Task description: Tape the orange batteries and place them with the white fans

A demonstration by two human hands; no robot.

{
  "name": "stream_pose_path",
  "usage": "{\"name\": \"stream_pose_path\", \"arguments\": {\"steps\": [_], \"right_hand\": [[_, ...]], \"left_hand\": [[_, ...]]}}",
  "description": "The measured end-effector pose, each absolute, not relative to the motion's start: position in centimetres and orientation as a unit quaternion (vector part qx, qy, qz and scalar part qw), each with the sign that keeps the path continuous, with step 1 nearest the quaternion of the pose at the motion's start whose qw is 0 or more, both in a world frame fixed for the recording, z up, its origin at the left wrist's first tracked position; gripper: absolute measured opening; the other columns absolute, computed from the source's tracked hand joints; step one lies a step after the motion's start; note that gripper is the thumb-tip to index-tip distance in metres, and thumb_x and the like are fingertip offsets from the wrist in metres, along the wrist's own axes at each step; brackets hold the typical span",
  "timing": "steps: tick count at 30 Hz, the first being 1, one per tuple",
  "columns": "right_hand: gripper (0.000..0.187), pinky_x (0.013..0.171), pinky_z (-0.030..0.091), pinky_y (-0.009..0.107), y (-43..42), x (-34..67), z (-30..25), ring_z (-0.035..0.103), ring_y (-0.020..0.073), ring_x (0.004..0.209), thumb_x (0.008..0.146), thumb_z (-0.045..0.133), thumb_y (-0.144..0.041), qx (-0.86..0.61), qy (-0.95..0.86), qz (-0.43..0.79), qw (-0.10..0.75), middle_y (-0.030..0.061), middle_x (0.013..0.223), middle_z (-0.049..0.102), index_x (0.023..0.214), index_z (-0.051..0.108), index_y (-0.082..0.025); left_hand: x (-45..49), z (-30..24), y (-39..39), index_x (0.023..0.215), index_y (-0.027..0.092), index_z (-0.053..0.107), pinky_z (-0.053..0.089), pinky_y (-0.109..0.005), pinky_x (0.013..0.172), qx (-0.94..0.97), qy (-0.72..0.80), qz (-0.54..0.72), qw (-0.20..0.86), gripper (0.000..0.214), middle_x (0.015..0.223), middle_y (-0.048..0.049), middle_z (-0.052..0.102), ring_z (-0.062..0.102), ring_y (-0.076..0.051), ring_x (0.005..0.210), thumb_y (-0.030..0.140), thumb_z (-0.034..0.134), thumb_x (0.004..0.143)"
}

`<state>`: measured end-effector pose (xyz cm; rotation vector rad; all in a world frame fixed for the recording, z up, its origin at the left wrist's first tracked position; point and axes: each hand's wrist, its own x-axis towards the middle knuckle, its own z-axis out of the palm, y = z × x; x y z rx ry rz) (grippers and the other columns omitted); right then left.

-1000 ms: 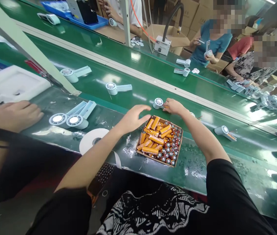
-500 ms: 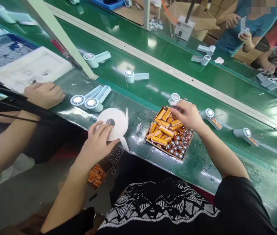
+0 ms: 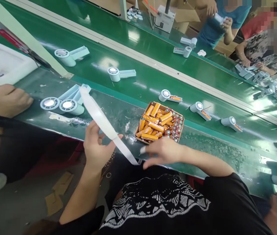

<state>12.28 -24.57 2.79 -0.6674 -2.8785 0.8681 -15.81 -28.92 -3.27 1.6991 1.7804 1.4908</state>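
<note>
Two hands are working at a green conveyor belt (image 3: pixel 202 145), with a cardboard tray (image 3: pixel 167 110) of orange batteries (image 3: pixel 150 125) just beyond the open right hand (image 3: pixel 164 153), which is hovering beside the lower end of a white tape strip (image 3: pixel 99 112) that the left hand (image 3: pixel 95 147) is pinching.

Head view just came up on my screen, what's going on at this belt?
The person's left hand holds a long white strip up over the belt's edge, and their right hand is near the strip's lower end, just below a cardboard tray of orange cells. Small white fans lie along the green belt. A co-worker's hand rests at the left.
</note>
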Motion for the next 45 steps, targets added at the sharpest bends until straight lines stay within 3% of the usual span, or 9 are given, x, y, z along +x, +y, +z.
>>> {"name": "stream_pose_path", "arguments": {"steps": [4,8,11,15,21,24,30,38,45], "right_hand": [[0.02,0.078,0.053,0.032,-21.0,13.2,3.8,0.071,0.0248,0.097,0.107,0.071,-0.034,-0.398,-0.911,0.107,0.033,0.0127,0.107,0.075,0.115,0.071,-0.016],[0.017,0.08,0.057,0.035,-19.4,13.4,3.7,0.073,0.0279,0.101,0.102,0.073,-0.022,-0.435,-0.89,0.137,-0.005,0.0152,0.116,0.074,0.118,0.071,-0.016],[0.036,0.093,0.06,0.039,-18.7,14.4,4.0,0.074,0.0252,0.103,0.095,0.081,-0.028,-0.413,-0.843,0.315,0.139,0.0083,0.111,0.076,0.13,0.072,-0.022],[0.064,0.092,0.065,0.04,-18.2,15.7,4.8,0.075,0.0235,0.106,0.08,0.095,-0.053,-0.366,-0.663,0.532,0.378,0.0048,0.115,0.076,0.133,0.071,-0.028],[0.072,0.087,0.067,0.042,-19.4,14.7,5.9,0.074,0.0226,0.094,0.068,0.102,-0.059,-0.325,-0.573,0.583,0.476,0.0008,0.103,0.074,0.125,0.069,-0.033],[0.059,0.081,0.068,0.036,-20.1,14.0,6.4,0.073,0.0183,0.085,0.069,0.104,-0.052,-0.288,-0.54,0.602,0.513,-0.0019,0.097,0.071,0.109,0.066,-0.031],[0.058,0.08,0.067,0.032,-21.0,12.7,6.4,0.072,0.0168,0.087,0.065,0.106,-0.043,-0.335,-0.537,0.574,0.519,-0.0015,0.097,0.069,0.088,0.056,-0.026],[0.041,0.087,0.066,0.043,-20.9,12.6,4.6,0.077,0.0239,0.087,0.083,0.088,-0.062,-0.439,-0.64,0.369,0.511,0.0041,0.096,0.08,0.104,0.077,-0.028],[0.034,0.07,0.063,0.038,-20.8,12.8,4.4,0.077,0.0243,0.078,0.095,0.072,-0.059,-0.495,-0.702,0.234,0.456,0.0048,0.091,0.083,0.099,0.087,-0.028]], "left_hand": [[-14.8,-4.1,-29.8,0.144,0.026,0.063,0.073,-0.042,0.088,0.624,0.591,0.491,0.145,0.057,0.141,-0.0141,0.061,0.057,-0.039,0.143,0.036,0.084,0.092],[-13.9,-4.6,-29.8,0.149,0.027,0.058,0.071,-0.047,0.093,0.667,0.565,0.463,0.146,0.057,0.144,-0.0155,0.059,0.054,-0.039,0.146,0.03,0.079,0.096],[-14.1,-4.7,-29.7,0.152,0.028,0.056,0.065,-0.056,0.105,0.688,0.559,0.447,0.122,0.06,0.145,-0.0158,0.059,0.052,-0.04,0.147,0.026,0.079,0.096],[-14.3,-4.5,-29.6,0.154,0.026,0.053,0.058,-0.061,0.113,0.718,0.54,0.433,0.07,0.064,0.138,-0.0151,0.064,0.054,-0.04,0.144,0.018,0.076,0.095],[-13.2,-3.7,-29.1,0.144,0.022,0.06,0.055,-0.059,0.112,0.762,0.507,0.403,-0.014,0.063,0.129,-0.0136,0.07,0.055,-0.041,0.139,-0.002,0.066,0.086],[-12.7,-3.6,-29.0,0.141,0.022,0.062,0.055,-0.057,0.11,0.77,0.505,0.391,-0.025,0.063,0.128,-0.0131,0.071,0.055,-0.04,0.137,-0.005,0.065,0.084],[-12.2,-3.2,-29.2,0.137,0.019,0.064,0.054,-0.055,0.109,0.79,0.488,0.369,-0.047,0.059,0.128,-0.0138,0.072,0.054,-0.039,0.134,-0.007,0.066,0.084],[-12.0,-2.5,-29.7,0.15,0.022,0.061,0.051,-0.052,0.109,0.808,0.474,0.344,-0.056,0.068,0.13,-0.0111,0.074,0.06,-0.034,0.127,-0.006,0.066,0.088],[-11.6,-1.7,-29.9,0.142,0.02,0.066,0.051,-0.046,0.109,0.815,0.464,0.336,-0.08,0.055,0.126,-0.0096,0.076,0.057,-0.031,0.127,-0.005,0.067,0.093]]}}
